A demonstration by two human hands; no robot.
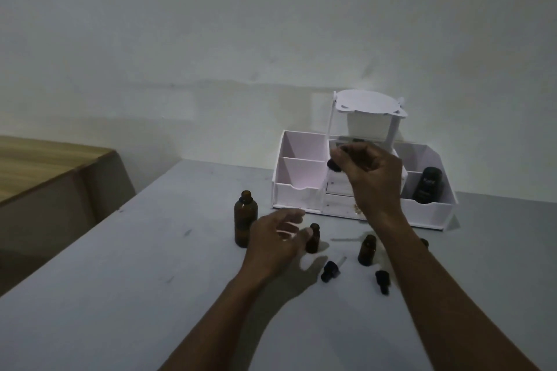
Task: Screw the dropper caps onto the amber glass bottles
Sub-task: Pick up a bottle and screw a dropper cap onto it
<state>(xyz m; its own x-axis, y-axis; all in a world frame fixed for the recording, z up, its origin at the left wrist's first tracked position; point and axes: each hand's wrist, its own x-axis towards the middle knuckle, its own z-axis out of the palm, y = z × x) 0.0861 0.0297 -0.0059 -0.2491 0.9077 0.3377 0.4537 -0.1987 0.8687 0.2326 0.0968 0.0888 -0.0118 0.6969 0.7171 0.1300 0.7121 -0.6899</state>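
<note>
A tall amber bottle (245, 221) stands uncapped on the grey table (120, 295). To its right stand two small amber bottles, one (313, 238) at my left fingertips and another (367, 249) further right. My left hand (275, 242) hovers with fingers apart beside the first small bottle, holding nothing. My right hand (369, 172) is raised above the table, pinching a black dropper cap (334, 165). Two more black dropper caps (330, 270) (382, 280) lie on the table in front of the small bottles. A dark object (424, 241) peeks out behind my right forearm.
A white desk organiser (301, 190) with several compartments stands at the back against the wall. A dark bottle (428, 185) sits in its right compartment. A glass pipette (345, 239) lies on the table. A wooden table (45, 172) stands to the left.
</note>
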